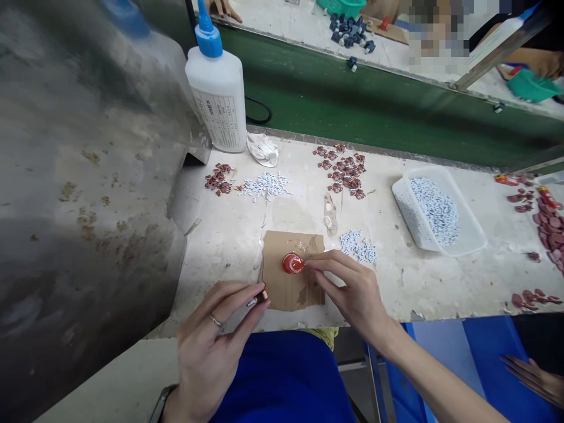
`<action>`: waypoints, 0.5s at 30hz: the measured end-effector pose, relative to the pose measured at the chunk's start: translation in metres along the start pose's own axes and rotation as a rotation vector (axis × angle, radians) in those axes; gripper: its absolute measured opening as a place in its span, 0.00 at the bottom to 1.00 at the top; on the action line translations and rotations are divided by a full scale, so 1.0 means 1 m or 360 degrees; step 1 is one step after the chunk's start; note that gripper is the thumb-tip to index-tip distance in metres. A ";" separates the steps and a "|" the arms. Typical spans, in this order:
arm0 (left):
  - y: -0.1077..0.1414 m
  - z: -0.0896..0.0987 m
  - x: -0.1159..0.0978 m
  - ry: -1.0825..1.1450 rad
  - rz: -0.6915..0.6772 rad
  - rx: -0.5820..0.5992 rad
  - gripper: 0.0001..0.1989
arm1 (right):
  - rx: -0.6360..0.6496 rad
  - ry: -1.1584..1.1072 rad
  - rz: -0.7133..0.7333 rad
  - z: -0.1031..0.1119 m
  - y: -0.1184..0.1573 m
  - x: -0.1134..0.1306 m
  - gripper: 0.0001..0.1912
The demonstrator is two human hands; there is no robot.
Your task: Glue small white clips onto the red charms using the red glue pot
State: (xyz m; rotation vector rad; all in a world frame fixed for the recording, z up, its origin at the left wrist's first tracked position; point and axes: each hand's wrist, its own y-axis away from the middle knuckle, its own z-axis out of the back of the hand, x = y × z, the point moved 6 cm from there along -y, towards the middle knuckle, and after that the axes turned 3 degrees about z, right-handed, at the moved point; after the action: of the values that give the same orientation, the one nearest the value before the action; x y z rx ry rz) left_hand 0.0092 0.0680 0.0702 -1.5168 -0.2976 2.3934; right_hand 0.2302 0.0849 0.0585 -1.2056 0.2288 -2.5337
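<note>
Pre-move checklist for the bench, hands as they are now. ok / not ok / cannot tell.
1. Right hand on red piece: ok, fingertips touching it.
2. Left hand on small piece: ok, pinched between fingers.
3. Cardboard sheet under red piece: ok.
4. Glue on red piece: cannot tell.
5. Glue bottle: ok, upright.
6. White tray of white pieces: ok, right of cardboard.
</note>
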 end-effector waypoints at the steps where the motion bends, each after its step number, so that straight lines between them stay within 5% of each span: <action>1: 0.000 0.000 0.000 0.0009 0.0004 -0.0010 0.13 | -0.0008 -0.0015 -0.0011 0.000 0.000 0.000 0.10; 15: -0.004 -0.014 -0.021 0.0274 -0.0010 0.0077 0.15 | -0.0016 -0.0793 -0.0136 0.005 -0.001 0.054 0.13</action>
State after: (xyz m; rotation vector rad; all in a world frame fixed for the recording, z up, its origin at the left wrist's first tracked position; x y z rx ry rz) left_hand 0.0311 0.0645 0.0837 -1.6833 -0.2040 2.2299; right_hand 0.2022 0.0662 0.1006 -1.8291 0.0700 -2.2049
